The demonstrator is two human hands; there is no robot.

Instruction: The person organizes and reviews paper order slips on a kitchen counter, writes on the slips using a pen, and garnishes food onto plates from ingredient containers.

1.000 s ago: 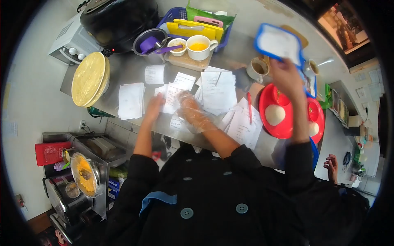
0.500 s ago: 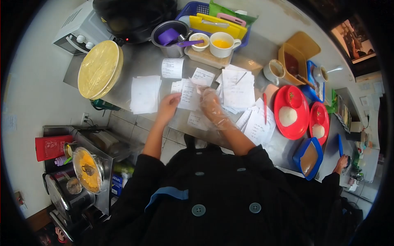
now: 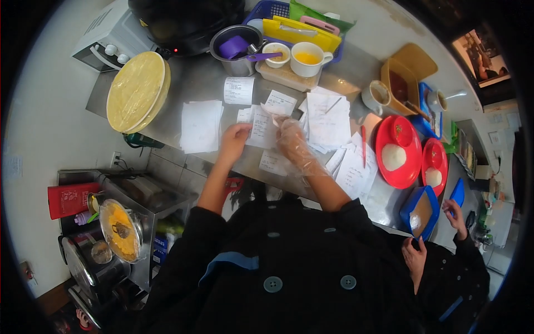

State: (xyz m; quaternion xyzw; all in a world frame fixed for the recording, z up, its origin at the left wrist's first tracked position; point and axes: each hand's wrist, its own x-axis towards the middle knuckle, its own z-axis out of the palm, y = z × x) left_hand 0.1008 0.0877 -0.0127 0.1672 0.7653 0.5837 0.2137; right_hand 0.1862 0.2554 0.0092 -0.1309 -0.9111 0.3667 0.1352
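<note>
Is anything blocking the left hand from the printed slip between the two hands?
Nothing visible does: the left hand is close beside the printed slip, near its left edge, with the gloved right hand at the other side.

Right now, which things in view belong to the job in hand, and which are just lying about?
Likely in use:
printed slip between the left hand and gloved right hand
left paper stack
right paper stack

Apparently lying about:
large red plate
mug of yellow liquid
purple scoop
</note>
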